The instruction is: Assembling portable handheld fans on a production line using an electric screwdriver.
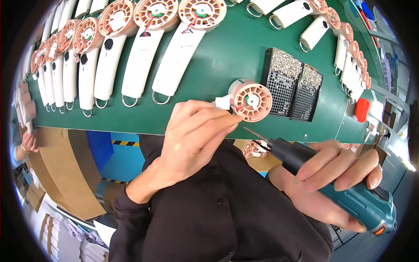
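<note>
My right hand (pixel 336 174) is wrapped round a teal and black electric screwdriver (pixel 355 203). Its thin metal bit (pixel 255 133) points up and left, just short of a pink round motor housing (pixel 253 102) and not touching it. That housing has a spoked face with a green and white centre, and a white piece (pixel 223 102) at its left side. My left hand (pixel 196 135) is closed, thumb and fingers pinched together at the housing's lower left edge, by the red and dark wires. A small dark thing shows at the fingertips, too hidden to name.
Two black trays of small screws (pixel 286 65) stand right of the housing on the green table (pixel 218 56). White-handled units with pink heads (pixel 150 61) line the far left, with several more far right. A red container (pixel 362 110) sits near the right edge. Another person's hand (pixel 30 142) shows far left.
</note>
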{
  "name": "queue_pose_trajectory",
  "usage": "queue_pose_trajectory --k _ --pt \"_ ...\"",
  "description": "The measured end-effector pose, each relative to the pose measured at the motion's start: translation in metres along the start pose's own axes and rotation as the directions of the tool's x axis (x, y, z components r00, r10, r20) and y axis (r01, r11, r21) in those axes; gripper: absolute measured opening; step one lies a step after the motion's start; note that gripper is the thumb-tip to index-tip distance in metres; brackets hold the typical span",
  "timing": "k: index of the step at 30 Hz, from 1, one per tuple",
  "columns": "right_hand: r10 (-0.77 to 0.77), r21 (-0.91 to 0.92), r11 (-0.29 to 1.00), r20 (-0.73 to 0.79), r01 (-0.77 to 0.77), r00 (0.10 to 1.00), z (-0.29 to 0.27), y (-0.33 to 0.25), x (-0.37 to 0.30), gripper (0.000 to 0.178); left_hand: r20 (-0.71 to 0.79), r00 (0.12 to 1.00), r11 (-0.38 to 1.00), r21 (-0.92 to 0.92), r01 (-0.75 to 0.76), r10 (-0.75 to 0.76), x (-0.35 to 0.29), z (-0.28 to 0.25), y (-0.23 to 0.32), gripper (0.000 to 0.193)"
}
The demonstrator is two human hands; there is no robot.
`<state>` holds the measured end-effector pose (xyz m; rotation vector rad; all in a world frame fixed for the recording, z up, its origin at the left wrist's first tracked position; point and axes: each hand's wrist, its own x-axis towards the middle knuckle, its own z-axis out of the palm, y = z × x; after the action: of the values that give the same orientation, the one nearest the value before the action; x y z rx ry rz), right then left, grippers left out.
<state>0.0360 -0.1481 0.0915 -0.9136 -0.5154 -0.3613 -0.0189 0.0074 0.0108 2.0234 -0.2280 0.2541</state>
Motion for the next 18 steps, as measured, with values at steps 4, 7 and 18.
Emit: queue_pose_trajectory --k 4,7,18 --pt "0.093 -0.048 0.995 0.073 -0.089 0.993 -0.008 -0.007 0.001 0.063 0.010 1.000 0.996 0.086 -0.026 0.025 -0.003 -0.002 -0.003 0.026" --pt "0.108 -0.069 0.992 0.061 -0.104 0.992 -0.014 -0.010 0.002 0.063 -0.037 0.992 0.977 0.182 -0.110 0.119 -0.003 -0.001 -0.009 0.030" --pt "0.031 -0.088 0.995 -0.082 -0.038 0.996 -0.048 -0.015 -0.002 0.077 -0.098 0.987 0.973 0.204 -0.107 0.129 0.006 -0.005 -0.002 0.026"
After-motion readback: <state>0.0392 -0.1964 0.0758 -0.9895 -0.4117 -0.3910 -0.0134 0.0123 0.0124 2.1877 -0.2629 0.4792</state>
